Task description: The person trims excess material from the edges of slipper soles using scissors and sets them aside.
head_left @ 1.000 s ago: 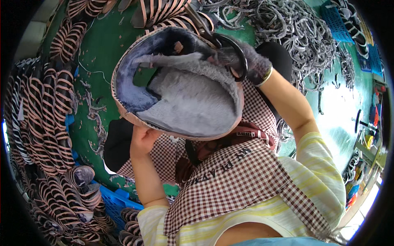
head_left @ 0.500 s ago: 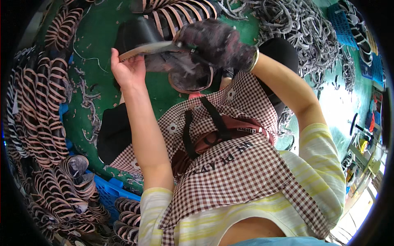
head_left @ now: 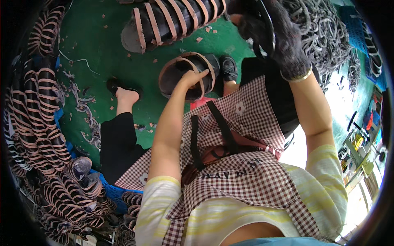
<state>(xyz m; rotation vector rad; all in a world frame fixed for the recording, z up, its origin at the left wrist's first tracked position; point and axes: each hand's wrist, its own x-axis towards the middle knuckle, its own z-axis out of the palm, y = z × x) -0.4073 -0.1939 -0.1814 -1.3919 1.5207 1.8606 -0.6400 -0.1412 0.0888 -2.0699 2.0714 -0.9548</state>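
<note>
White glare on right-side floor (head_left: pixel 344 100); dark, curved rim; right hand (head_left: pixel 285 45) possibly blurry

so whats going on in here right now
A person in a checked apron is handling black, tan-banded pieces that look like shoe parts. The bare left hand is on a short stack between the feet. The gloved right hand has black-handled scissors, partly hidden. A longer stack lies farther off, more stacks fill the left, and grey strips are heaped at the right.

Both arms (head_left: pixel 167 135) extended forward, left hand (head_left: pixel 191 78) bare, right hand (head_left: pixel 284 25) gloved
</note>
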